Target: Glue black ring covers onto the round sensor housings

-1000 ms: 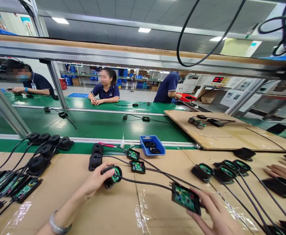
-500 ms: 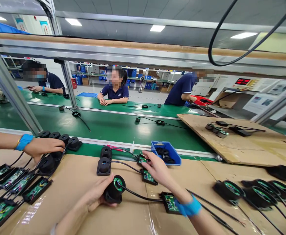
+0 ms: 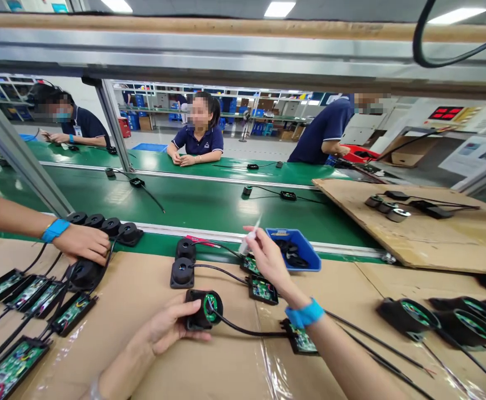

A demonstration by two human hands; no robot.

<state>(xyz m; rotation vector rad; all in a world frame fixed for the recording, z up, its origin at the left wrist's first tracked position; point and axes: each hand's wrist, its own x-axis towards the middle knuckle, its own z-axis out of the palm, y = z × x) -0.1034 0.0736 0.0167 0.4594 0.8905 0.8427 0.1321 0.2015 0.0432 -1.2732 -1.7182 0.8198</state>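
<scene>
My left hand (image 3: 165,325) grips a black round housing (image 3: 196,319) from its left side. The housing is tipped so its open face, with a green circuit board and wires inside, shows. A black cable joins it to a box with a circuit board (image 3: 303,339), partly hidden behind my right forearm. My right hand (image 3: 267,255) is closed around a small white bottle with a pointed nozzle (image 3: 246,241), nozzle up. Below it lie two more open boxes with circuit boards (image 3: 263,290), cabled to two black housings (image 3: 182,272).
A blue bin (image 3: 311,260) of black parts stands beyond my right hand. At left, a co-worker's hand (image 3: 82,241) reaches over black housings and open circuit boxes (image 3: 13,364). More housings (image 3: 409,316) lie at right. A metal beam (image 3: 226,55) crosses above the green bench.
My right hand has taken hold of the white bottle and lifted it a little. My left hand has tilted the housing. The view has shifted, and the co-worker's hand has lowered slightly.
</scene>
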